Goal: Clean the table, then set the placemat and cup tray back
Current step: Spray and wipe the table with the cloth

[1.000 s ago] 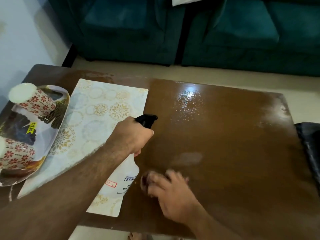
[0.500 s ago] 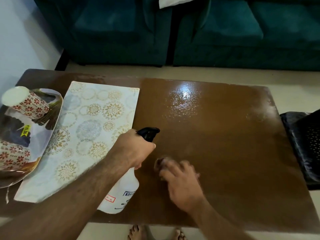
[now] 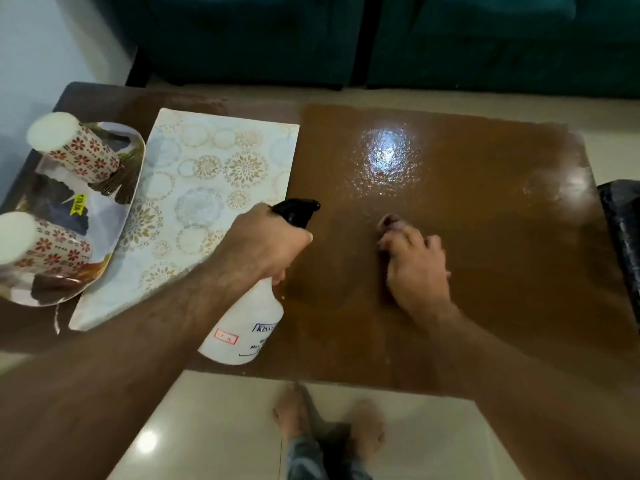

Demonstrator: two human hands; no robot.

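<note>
Table (image 3: 485, 306) with placemat (image 3: 207, 188), tray (image 3: 135, 161)

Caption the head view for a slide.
Left hand holds spray bottle; right hand wipes wet table with cloth.

The glossy brown wooden desk (image 3: 467, 202) carries a pale rectangular placemat (image 3: 207, 202) with gold and blue circles, white cups (image 3: 79, 150) with red flowers, and a white plastic bottle (image 3: 242, 327) with black nozzle.
</note>
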